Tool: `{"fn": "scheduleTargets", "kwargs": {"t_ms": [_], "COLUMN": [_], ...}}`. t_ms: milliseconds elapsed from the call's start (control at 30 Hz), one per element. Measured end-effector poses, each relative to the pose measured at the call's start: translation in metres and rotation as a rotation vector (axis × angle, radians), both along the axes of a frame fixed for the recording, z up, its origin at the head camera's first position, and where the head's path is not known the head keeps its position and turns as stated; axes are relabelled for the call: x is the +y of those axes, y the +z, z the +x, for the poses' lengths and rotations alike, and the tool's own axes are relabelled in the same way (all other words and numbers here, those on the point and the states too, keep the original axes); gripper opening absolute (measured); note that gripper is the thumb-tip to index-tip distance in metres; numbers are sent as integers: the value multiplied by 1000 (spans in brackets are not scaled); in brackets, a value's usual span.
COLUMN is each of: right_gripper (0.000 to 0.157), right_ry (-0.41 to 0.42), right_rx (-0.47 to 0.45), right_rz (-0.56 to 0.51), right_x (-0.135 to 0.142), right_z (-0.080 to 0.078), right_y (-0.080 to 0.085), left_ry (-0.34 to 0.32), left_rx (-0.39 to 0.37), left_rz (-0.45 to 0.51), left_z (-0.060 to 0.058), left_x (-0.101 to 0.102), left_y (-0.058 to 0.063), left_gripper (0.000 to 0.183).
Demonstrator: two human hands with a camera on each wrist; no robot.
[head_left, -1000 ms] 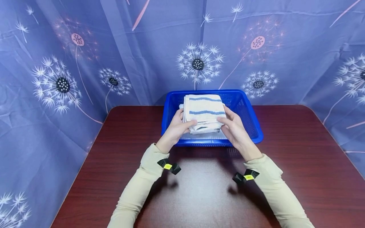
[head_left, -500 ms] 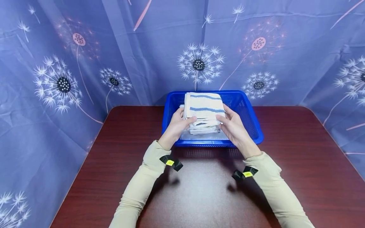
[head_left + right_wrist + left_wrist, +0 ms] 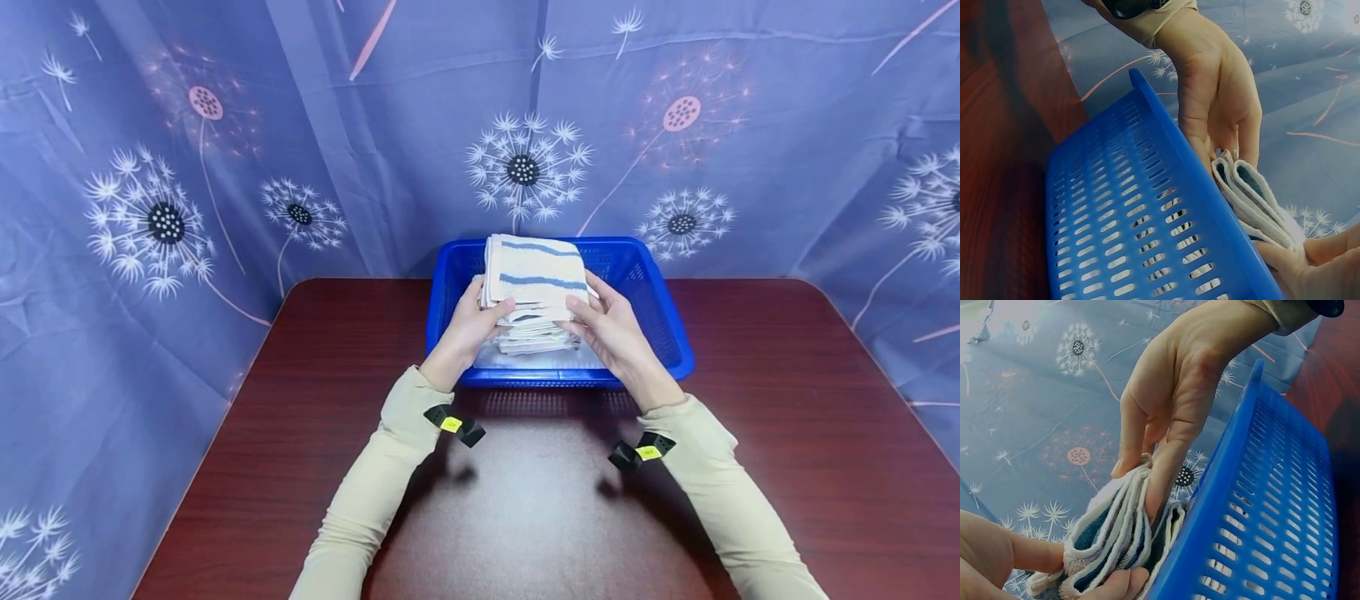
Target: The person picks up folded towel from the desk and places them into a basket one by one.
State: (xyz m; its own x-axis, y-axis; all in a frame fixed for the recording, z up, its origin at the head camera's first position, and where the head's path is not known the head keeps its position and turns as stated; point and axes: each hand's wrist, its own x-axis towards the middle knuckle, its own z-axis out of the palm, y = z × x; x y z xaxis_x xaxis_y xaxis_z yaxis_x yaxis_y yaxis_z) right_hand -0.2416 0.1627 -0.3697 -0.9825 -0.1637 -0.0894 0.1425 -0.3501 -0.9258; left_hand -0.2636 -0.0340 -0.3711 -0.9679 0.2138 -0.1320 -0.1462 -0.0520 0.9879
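Both hands hold a folded stack of white towels with blue stripes (image 3: pixel 542 265) over a blue plastic basket (image 3: pixel 678 354). My left hand (image 3: pixel 467 329) grips the stack's left side, thumb on top and fingers underneath. On the right side my right hand (image 3: pixel 621 337) pinches it the same way. More folded towels (image 3: pixel 536 340) lie below, inside the basket. In the left wrist view the layered folds of the held towels (image 3: pixel 1116 519) show between the fingers, just above the basket rim. The right wrist view shows the towels (image 3: pixel 1257 200) gripped beside the basket wall.
The basket stands on a dark red-brown wooden table (image 3: pixel 360 358), near its back edge. A blue curtain with dandelion prints (image 3: pixel 405 125) hangs behind and at both sides. A small black camera (image 3: pixel 453 423) is strapped to each wrist.
Both hands have raised the held towels slightly, up and away from me. A gap has opened beneath, and more of the towels lying in the basket shows.
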Motion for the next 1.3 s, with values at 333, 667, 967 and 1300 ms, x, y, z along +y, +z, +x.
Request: {"fn": "scheduleTargets", "kwargs": {"t_ms": [333,667,967,1300], "right_gripper": [64,58,60,51], "right_ry": [-31,-16,-16,-23], "right_rx": [10,-9,-61,2], "right_rz": [-11,-28,114,252], "right_x": [-3,-6,-4,3], "right_z": [-6,-7,-5,5], "right_y": [-1,-4,-4,-1], "left_ry": [-14,-28,3,36], "left_rx": [-5,-32,-21,29], "left_rz": [12,31,-10,-250], "left_z": [-2,-2,-1,5], "left_x": [1,-1,-5,-17], "left_y": [-1,1,3,3], "left_gripper": [46,47,55,49]}}
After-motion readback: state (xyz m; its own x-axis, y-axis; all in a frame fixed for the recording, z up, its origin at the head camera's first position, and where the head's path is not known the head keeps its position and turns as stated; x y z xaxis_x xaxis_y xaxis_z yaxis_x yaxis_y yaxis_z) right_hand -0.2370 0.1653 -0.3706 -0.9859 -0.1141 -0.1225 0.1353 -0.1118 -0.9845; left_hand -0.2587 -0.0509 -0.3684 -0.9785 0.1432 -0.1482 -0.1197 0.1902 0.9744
